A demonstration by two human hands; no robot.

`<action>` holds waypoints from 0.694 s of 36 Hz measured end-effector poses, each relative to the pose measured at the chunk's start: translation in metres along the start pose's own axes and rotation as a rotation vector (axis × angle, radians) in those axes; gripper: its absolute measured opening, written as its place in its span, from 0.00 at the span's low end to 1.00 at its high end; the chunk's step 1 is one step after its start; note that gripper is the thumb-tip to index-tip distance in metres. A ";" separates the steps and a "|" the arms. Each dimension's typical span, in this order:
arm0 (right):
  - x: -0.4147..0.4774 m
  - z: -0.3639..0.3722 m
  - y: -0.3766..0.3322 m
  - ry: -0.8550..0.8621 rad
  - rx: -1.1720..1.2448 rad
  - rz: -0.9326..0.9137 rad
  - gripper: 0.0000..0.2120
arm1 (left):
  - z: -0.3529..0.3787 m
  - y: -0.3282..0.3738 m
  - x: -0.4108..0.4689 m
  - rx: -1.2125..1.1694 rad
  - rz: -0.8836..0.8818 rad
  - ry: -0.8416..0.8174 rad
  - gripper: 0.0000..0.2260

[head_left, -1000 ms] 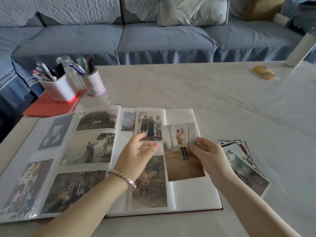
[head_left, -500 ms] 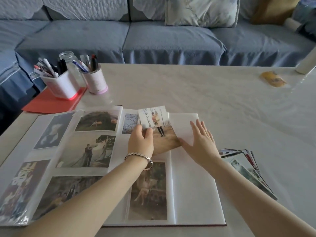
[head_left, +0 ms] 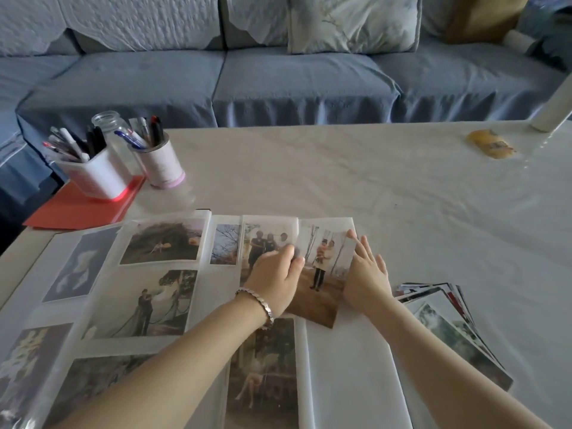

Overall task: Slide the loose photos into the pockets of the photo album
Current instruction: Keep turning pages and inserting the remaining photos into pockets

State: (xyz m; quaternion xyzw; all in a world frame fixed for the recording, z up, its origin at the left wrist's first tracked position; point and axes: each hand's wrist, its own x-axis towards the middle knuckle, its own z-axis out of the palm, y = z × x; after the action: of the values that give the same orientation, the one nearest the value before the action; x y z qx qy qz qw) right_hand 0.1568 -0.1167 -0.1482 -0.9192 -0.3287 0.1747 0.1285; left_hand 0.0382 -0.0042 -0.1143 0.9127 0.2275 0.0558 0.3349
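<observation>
The open photo album (head_left: 349,366) lies on the table in front of me, most of its pockets filled. A loose photo (head_left: 325,274) of a figure standing among bare trees lies tilted over the upper right pocket of the right page. Its lower corner sticks out below. My left hand (head_left: 275,274) holds the photo's left edge, thumb on top. My right hand (head_left: 365,274) lies flat with straight fingers against the photo's right edge. A fanned pile of loose photos (head_left: 448,329) sits on the table to the right of the album.
Two white pen holders (head_left: 93,174) (head_left: 161,162) and a glass jar (head_left: 108,125) stand at the back left, by a red folder (head_left: 77,205). A yellow packet (head_left: 490,144) and a white cylinder (head_left: 554,103) are at the far right. A blue sofa (head_left: 278,82) runs behind the table.
The photo passed from my right hand to my left, then moved right over the upper right pocket. My right hand opened and now lies flat at the photo's right edge.
</observation>
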 end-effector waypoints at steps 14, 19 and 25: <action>-0.007 0.009 0.013 0.085 -0.191 -0.620 0.38 | -0.012 -0.043 -0.017 -0.107 -0.107 0.179 0.12; -0.006 0.011 0.012 0.072 -0.181 -0.559 0.29 | -0.012 -0.041 -0.012 -0.143 -0.237 0.255 0.13; -0.009 0.018 0.015 0.277 -0.243 -0.562 0.26 | -0.013 -0.035 0.003 -0.148 -0.351 0.353 0.13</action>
State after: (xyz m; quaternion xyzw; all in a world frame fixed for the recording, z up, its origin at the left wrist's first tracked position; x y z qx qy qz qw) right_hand 0.1515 -0.1323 -0.1673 -0.8163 -0.5670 -0.0345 0.1047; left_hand 0.0245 0.0281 -0.1272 0.8084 0.4326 0.1718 0.3603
